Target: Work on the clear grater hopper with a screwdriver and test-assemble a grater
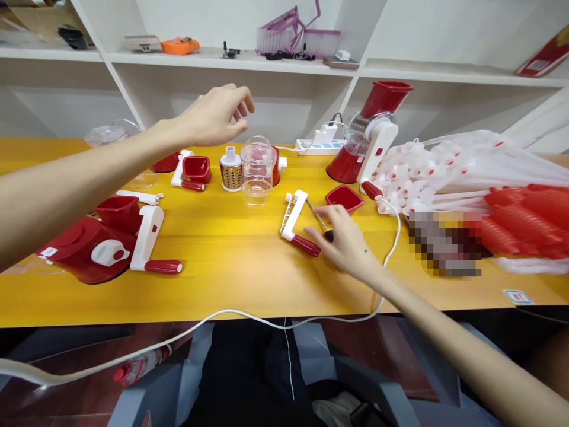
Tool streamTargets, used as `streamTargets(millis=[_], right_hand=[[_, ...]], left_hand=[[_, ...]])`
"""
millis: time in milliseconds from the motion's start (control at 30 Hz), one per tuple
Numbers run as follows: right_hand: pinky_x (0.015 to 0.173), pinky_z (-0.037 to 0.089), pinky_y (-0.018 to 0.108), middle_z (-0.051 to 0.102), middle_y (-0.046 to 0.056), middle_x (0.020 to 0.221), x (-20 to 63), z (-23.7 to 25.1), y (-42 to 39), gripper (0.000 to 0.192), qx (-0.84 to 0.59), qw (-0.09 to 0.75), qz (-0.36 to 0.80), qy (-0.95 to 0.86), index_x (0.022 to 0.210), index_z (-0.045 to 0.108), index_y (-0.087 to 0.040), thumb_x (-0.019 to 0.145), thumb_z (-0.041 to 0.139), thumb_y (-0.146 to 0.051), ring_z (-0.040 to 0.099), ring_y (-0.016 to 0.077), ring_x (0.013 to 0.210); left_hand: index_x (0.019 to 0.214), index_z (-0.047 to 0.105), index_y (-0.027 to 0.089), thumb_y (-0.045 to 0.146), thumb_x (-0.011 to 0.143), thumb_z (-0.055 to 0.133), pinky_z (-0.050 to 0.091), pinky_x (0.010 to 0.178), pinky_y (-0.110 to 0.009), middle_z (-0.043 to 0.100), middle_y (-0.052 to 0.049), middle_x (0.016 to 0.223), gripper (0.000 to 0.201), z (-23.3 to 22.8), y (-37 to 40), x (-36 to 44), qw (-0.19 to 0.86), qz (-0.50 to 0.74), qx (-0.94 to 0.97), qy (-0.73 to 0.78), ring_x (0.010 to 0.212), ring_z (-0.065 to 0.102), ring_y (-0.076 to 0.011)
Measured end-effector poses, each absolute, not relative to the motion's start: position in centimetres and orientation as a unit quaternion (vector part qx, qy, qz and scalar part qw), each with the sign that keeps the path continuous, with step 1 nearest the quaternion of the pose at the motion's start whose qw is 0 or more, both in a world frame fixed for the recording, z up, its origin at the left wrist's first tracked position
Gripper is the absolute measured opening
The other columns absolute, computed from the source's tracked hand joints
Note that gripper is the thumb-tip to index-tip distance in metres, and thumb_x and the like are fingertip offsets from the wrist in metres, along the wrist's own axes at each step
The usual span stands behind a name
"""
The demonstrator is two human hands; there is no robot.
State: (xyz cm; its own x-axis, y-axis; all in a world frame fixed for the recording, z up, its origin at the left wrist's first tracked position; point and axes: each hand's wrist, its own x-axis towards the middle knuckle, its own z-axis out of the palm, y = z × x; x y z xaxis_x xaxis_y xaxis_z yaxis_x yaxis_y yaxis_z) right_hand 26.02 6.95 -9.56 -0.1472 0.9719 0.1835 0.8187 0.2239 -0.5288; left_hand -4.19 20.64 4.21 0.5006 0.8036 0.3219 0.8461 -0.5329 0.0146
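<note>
My left hand [219, 116] is raised over the back of the table, its fingers loosely bent and apart, with nothing in it. Below it stand a grater drum [231, 173] on end and a clear plastic housing [258, 169]. On the right, my right hand [344, 243] is low over the table with thumb and fingers spread. Beneath its fingers lies a screwdriver [316, 214], its dark handle partly hidden. A white crank with a red handle [306, 244] lies just left of that hand. Behind it sits a red hopper [344, 198].
An assembled rotary grater [362, 142] stands back right, near a power strip [322, 148]. Another red grater body [89, 252] and its crank [149, 240] are at left. White parts [418, 169] and red handles [528, 219] pile up right. A white cable [231, 311] crosses the front edge.
</note>
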Motion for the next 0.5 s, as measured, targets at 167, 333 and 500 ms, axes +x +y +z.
streamTargets(millis=[167, 333, 500], right_hand=[[0.121, 0.048, 0.024, 0.043, 0.009, 0.136, 23.0, -10.8, 5.3, 0.082, -0.633, 0.173, 0.110, -0.746, 0.147, 0.037, -0.015, 0.085, 0.037, -0.068, 0.041, -0.0025, 0.125], [0.120, 0.049, 0.023, 0.043, 0.010, 0.135, 20.8, -11.3, 6.3, 0.080, -0.634, 0.145, 0.060, -0.757, 0.152, 0.028, -0.014, 0.087, 0.037, -0.060, 0.041, -0.0008, 0.129], [0.122, 0.048, 0.022, 0.045, 0.010, 0.131, 20.7, -12.7, 6.4, 0.074, -0.627, 0.128, 0.010, -0.768, 0.149, 0.032, -0.012, 0.089, 0.036, -0.056, 0.041, -0.0015, 0.130]], left_hand=[[0.122, 0.054, 0.016, 0.026, 0.100, 0.041, 0.044, 0.097, -0.032, 0.067, -0.006, 0.113, 0.027, 2.4, 16.0, 0.6, 0.040, -0.247, -0.830, -0.498, 0.099, 0.060, -0.0165], [0.121, 0.052, 0.017, 0.029, 0.098, 0.046, 0.051, 0.078, -0.032, 0.071, -0.006, 0.098, 0.026, -4.8, 9.4, 4.8, -0.125, -0.169, -0.800, -0.563, 0.086, 0.069, -0.0200], [0.127, 0.051, 0.009, 0.033, 0.100, 0.047, 0.052, 0.095, -0.040, 0.059, -0.023, 0.131, 0.036, -10.3, 8.0, 6.6, -0.136, -0.159, -0.771, -0.602, 0.117, 0.065, -0.0306]])
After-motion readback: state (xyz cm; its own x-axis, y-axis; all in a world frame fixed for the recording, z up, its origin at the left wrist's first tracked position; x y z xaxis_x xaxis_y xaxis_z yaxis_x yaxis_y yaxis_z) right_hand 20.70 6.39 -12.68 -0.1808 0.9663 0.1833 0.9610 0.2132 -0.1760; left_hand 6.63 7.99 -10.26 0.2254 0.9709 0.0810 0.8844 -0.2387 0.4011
